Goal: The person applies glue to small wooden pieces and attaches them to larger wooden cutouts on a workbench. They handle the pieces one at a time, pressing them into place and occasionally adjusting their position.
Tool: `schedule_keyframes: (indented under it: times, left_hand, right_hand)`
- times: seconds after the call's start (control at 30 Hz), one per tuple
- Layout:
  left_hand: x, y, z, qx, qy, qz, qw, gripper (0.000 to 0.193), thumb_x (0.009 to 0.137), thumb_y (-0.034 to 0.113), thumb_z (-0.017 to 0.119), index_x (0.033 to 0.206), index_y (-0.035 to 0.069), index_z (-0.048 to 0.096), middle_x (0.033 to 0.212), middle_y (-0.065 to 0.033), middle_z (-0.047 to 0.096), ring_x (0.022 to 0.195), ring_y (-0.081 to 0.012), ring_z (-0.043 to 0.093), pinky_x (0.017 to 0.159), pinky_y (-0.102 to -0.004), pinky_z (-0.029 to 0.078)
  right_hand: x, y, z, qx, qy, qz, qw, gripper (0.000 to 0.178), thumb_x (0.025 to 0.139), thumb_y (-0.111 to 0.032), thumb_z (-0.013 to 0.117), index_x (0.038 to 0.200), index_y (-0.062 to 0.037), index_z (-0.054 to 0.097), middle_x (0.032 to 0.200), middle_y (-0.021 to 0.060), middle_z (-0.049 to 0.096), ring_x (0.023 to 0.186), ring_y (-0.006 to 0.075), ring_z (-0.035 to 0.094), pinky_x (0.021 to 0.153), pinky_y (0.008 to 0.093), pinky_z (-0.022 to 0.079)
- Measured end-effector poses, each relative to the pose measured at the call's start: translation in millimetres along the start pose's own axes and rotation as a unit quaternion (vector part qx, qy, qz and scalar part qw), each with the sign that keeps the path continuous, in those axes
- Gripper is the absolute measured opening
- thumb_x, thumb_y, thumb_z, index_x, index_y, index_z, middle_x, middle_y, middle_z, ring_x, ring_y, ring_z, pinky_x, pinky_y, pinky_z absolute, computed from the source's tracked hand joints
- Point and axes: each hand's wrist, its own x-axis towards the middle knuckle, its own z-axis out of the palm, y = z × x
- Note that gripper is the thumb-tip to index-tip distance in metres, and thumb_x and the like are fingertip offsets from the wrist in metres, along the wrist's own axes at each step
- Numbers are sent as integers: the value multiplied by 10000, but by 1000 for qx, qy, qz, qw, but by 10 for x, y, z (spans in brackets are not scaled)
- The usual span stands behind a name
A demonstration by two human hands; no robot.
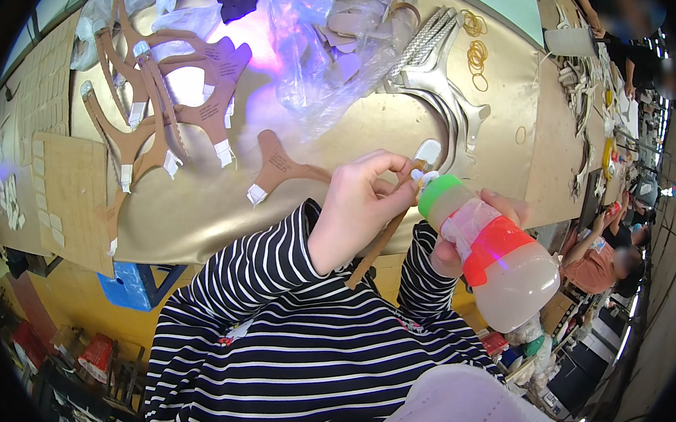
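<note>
1. A pale lilac cloth fills the foreground, below a striped shirt worn by a person at a table with a gold cover.

2. The left hand pinches a brown strap between thumb and fingers, close to its upper end; the other fingers curl inward.

3. The right hand, partly hidden, wraps around a squeeze bottle with a red band and a green cap.

4. The strap is between the hands, by the table's near edge, its long axis slanting from the shirt up and rightward toward a pale rounded tab. The bottle tilts the other way, its white nozzle aimed up and left at that end; from here I cannot tell whether it touches. The left hand is nearer the strap, the right lower and farther off.

5. Beyond, a single brown piece lies left of curved silver straps, while co-workers sit off to the right.
</note>
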Motion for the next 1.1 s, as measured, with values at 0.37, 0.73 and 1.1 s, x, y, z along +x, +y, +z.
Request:
schedule_keyframes:
  times: [0.37, 0.73, 1.1]
  left_hand:
    - [-1, 19, 1, 17, 18, 52, 998, 173, 831, 41, 656, 969, -38, 588, 872, -97, 630, 677, -151, 663, 594, -247, 524]
    - [-19, 49, -6, 85, 21, 84, 993, 303, 821, 44, 663, 1110, 8, 581, 854, -82, 620, 664, -152, 655, 591, -255, 526]
    - [39, 105, -111, 74, -7, 56, 996, 403, 833, 18, 646, 1228, 19, 562, 831, -44, 616, 674, -90, 645, 596, -210, 505]
  right_hand:
    - [15, 230, -199, 26, -67, -53, 996, 850, 543, -499, 884, 1156, -13, 549, 977, 74, 499, 849, 217, 571, 757, 298, 466]
    - [191, 303, -119, 65, -71, -56, 994, 811, 613, -498, 843, 1162, 16, 538, 999, 94, 507, 845, 211, 577, 753, 307, 476]
    - [398, 393, -133, 112, -95, -18, 989, 857, 507, -307, 940, 1195, -2, 529, 1052, 89, 504, 870, 199, 596, 756, 279, 499]
